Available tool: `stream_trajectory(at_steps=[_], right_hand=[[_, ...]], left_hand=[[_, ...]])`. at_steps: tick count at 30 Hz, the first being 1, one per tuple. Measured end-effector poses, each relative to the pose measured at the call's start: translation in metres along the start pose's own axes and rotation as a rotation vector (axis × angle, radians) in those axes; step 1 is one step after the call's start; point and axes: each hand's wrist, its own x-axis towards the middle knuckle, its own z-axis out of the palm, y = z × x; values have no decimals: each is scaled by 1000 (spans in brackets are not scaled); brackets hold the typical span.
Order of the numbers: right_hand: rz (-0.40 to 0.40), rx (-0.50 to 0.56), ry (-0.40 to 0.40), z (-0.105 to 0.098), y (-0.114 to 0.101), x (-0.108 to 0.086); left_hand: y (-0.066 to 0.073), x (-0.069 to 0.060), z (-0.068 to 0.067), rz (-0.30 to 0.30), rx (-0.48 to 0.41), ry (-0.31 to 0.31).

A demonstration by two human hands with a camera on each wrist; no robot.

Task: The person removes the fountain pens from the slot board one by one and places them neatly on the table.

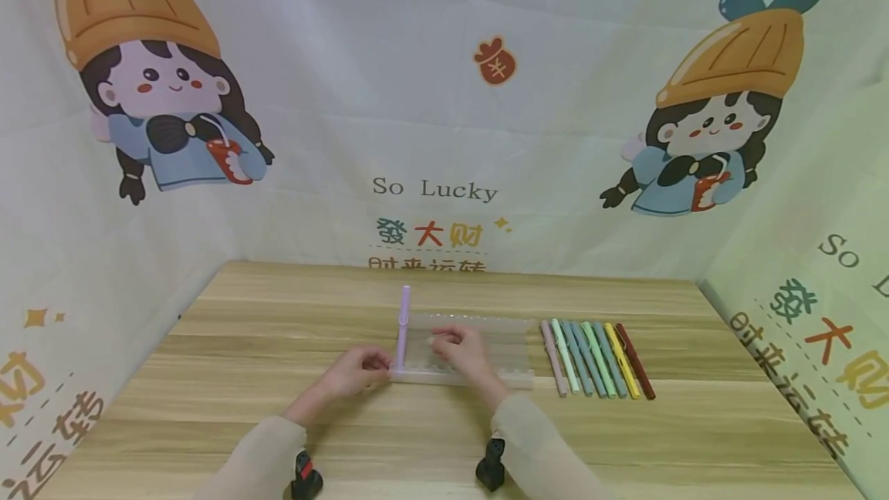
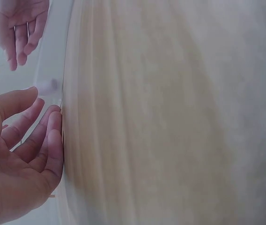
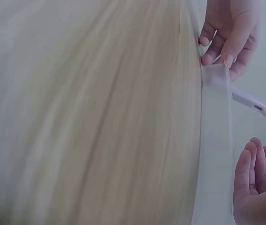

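A translucent rack (image 1: 500,379) with scalloped edges lies in the middle of the table. One lilac pen (image 1: 402,342) rests in its leftmost place, pointing away from me, its far end past the back edge. My left hand (image 1: 357,371) holds the rack's left front end, thumb above and fingers curled by the front; the right wrist view shows this left hand (image 3: 229,35) at the rack's corner. Over the rack hovers my right hand (image 1: 460,347), fingers loosely bent, with nothing between them in the right wrist view, where the hand (image 3: 264,187) is partly cut off.
Right of the rack lies a row of several pens (image 1: 589,357), from pink and mint through blue, green and yellow to dark red. The wooden table (image 1: 243,330) is backed by a printed cloth (image 1: 556,199) on three sides.
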Motion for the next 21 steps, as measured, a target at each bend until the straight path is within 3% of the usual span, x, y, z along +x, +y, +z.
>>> stream_trajectory(at_steps=[7, 15, 21], right_hand=[[53, 38, 5, 15, -2, 5], [47, 38, 11, 27, -5, 10], [36, 27, 25, 30, -32, 2]], left_hand=[[-2, 1, 1, 3, -16, 1], [-4, 2, 0, 12, -7, -5], [-7, 3, 1, 11, -1, 0]])
